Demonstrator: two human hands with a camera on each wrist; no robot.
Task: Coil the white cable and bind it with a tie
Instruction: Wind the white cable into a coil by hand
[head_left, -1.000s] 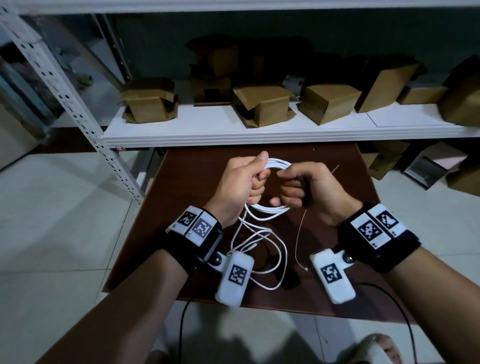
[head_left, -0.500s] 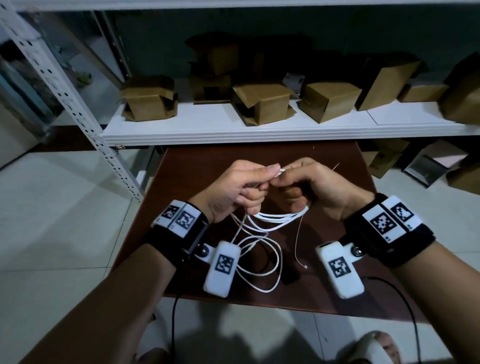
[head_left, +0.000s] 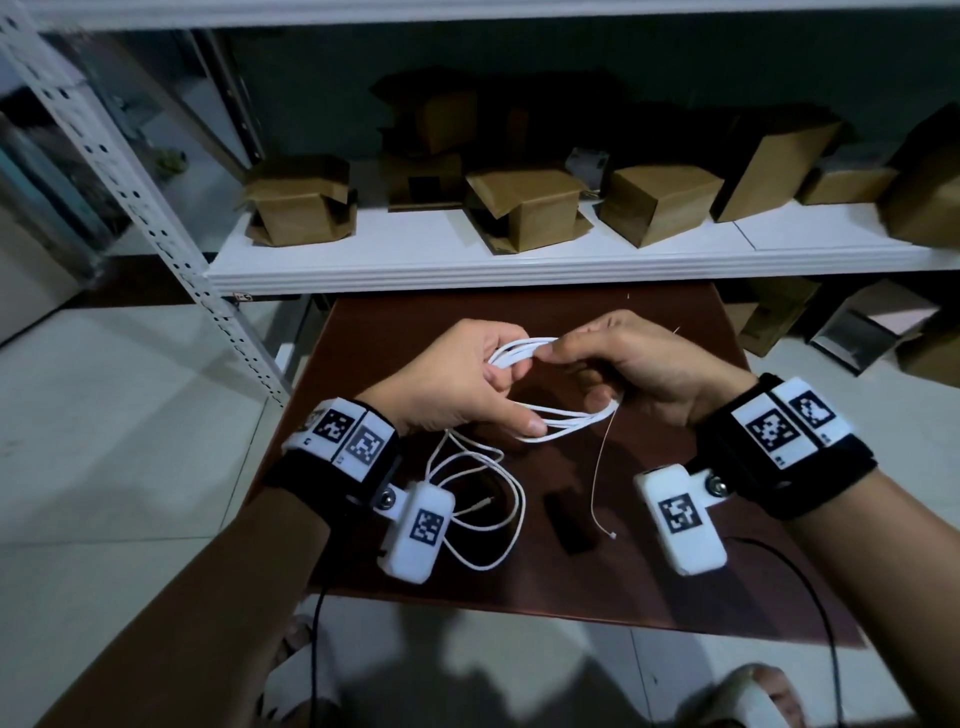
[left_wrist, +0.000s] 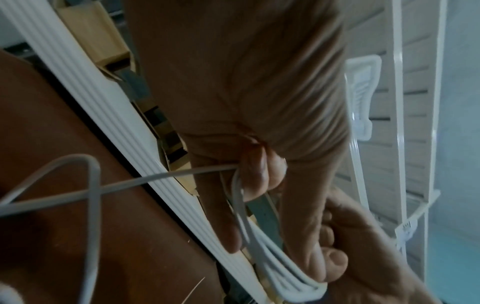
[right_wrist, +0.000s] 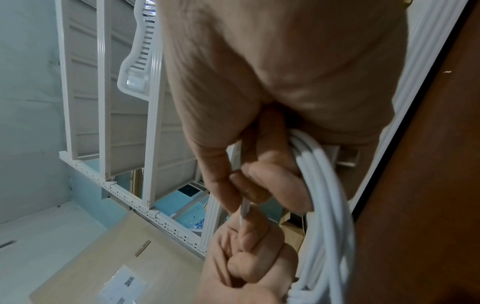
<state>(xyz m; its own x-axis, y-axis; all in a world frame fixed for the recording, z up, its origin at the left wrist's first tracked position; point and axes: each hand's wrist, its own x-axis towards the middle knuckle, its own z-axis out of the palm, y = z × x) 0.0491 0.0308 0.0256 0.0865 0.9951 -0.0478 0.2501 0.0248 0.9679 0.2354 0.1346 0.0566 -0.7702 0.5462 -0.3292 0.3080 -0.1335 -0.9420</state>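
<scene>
The white cable (head_left: 563, 422) is gathered into a flat coil of several loops, held above the brown table (head_left: 649, 571) between both hands. My left hand (head_left: 511, 384) grips the coil's left end (left_wrist: 250, 236), with the thumb under the lower strands. Curled round the right end (right_wrist: 324, 195) is my right hand (head_left: 582, 374), which also pinches a thin tie wire (right_wrist: 244, 207). That tie (head_left: 597, 467) hangs down to the table. The cable's loose tail (head_left: 488, 499) lies in loops on the table below my left wrist.
A small dark object (head_left: 569, 525) lies on the table under the hands. Behind the table runs a white shelf (head_left: 519, 260) carrying several cardboard boxes (head_left: 524, 208). A perforated metal upright (head_left: 171, 249) stands to the left, and more boxes (head_left: 872, 332) sit on the floor at right.
The hands have drawn slightly apart and the coil has turned from upright to a flat oval stretched between them. The left thumb now sits under the lower strands.
</scene>
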